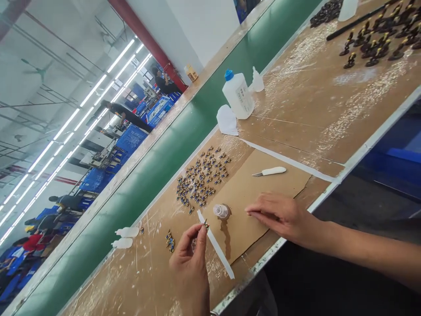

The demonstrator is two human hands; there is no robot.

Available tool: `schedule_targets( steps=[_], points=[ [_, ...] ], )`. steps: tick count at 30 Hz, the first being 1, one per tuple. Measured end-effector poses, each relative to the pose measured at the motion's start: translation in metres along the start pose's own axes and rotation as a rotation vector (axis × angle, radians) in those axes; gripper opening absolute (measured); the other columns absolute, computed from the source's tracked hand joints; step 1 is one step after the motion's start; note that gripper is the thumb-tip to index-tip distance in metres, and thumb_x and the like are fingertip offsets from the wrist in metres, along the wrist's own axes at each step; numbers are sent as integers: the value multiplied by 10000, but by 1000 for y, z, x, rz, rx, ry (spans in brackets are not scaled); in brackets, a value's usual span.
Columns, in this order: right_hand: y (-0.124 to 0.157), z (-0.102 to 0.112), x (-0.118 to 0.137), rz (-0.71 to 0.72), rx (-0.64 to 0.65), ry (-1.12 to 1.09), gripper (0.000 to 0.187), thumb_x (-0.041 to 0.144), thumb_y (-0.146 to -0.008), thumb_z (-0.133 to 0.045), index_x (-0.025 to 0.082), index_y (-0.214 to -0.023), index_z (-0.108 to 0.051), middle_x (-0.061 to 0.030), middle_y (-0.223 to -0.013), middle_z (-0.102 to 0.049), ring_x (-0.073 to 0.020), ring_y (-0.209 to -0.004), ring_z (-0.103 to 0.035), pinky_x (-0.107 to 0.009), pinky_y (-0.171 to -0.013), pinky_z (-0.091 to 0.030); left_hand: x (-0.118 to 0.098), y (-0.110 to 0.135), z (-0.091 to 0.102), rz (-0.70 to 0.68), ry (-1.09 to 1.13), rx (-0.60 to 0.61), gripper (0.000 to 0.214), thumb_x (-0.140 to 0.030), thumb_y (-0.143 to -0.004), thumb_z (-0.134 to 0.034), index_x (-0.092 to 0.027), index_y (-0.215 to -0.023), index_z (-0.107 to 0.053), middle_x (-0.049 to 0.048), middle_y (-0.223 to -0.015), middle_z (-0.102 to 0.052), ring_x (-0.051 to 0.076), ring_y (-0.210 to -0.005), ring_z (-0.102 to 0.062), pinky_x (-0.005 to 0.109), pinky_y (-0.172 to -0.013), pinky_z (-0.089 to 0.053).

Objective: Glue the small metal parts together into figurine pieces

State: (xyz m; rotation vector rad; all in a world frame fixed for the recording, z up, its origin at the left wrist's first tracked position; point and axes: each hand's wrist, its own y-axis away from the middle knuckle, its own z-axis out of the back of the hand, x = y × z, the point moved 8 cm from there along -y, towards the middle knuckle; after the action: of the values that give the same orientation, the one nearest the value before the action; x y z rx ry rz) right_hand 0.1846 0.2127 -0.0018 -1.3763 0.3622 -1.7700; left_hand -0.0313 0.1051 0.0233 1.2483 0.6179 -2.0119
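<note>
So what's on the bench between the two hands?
In the head view, a small clear glue bottle stands on brown cardboard between the left hand, pinching a tiny figure, and the right hand.

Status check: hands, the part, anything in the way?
Left hand pinches a tiny part. Right hand flat on the cardboard, holding nothing. Small bottle and white strip lie between them.

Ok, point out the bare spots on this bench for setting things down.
Free: cardboard sheet between the knife and right hand; bare bench right of the bottle. Crowded: small-parts cluster and black pieces.
</note>
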Motion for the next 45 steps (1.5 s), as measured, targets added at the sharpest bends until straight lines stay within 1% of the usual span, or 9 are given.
schedule_targets(
  steps=[2,6,9,12,19,29,35,40,45],
  points=[
    [1,-2,-1,14,-1,7,136,157,-890,-497,157,-946,-621,-30,-736,-617,-116,-685,-541,-256,-671,-416,-16,-4,-14,-75,-136,44,303,-456,-676,-691,-204,-845,-703,22,-835,-693,178,-827,-616,273,-769,-475],
    [1,-3,-2,26,-12,3,140,157,-902,-479,148,-944,-612,-34,-740,-614,-116,-696,-533,-270,-690,-393,-43,-10,-35,-285,-413,79,276,-463,-702,-654,-204,-782,-709,33,-805,-692,186,-795,-624,279,-739,-459],
    [1,-2,-3,21,-20,13,147,152,-903,-470,146,-957,-607,-37,-726,-599,-124,-695,-521,-275,-682,-380,-50,-14,-45,-382,-514,105,255,-450,-727,-628,-211,-771,-706,37,-788,-690,186,-771,-622,286,-735,-451],
    [1,-1,-3,11,-16,8,157,146,-908,-454,144,-949,-606,-35,-715,-587,-121,-686,-511,-273,-682,-371,-50,-18,-50,-419,-550,120,253,-448,-729,-623,-215,-781,-704,40,-801,-691,194,-782,-622,298,-746,-446],
    [-1,3,-2,-12,-10,7,156,148,-908,-448,142,-918,-604,-27,-706,-572,-116,-683,-500,-271,-688,-351,-47,-22,-55,-427,-612,136,263,-462,-728,-622,-220,-786,-710,41,-803,-701,197,-785,-633,301,-732,-452],
    [-3,8,-1,-23,-26,-22,161,137,-901,-450,129,-897,-611,-29,-687,-561,-119,-661,-476,-270,-674,-356,-48,-26,-58,-383,-671,120,288,-489,-716,-612,-225,-772,-711,35,-771,-707,202,-757,-644,304,-711,-450],
    [-3,7,-1,-31,-6,-21,161,135,-897,-449,127,-910,-609,-35,-689,-561,-123,-665,-477,-273,-682,-365,-52,-26,-59,-377,-726,120,308,-509,-703,-599,-226,-744,-713,40,-724,-704,212,-703,-640,310,-658,-442],
    [-3,7,-1,-28,-10,-25,167,142,-902,-442,127,-904,-609,-35,-690,-561,-122,-669,-480,-273,-677,-359,-50,-27,-58,-341,-760,126,317,-517,-710,-594,-228,-772,-710,23,-721,-698,191,-665,-628,309,-688,-443],
    [-3,7,-2,-26,-17,-38,166,142,-898,-450,123,-908,-614,-33,-688,-555,-122,-664,-471,-274,-675,-354,-46,-29,-57,-298,-749,119,318,-527,-699,-593,-239,-762,-710,22,-739,-699,211,-719,-635,324,-710,-430]
  ],
)
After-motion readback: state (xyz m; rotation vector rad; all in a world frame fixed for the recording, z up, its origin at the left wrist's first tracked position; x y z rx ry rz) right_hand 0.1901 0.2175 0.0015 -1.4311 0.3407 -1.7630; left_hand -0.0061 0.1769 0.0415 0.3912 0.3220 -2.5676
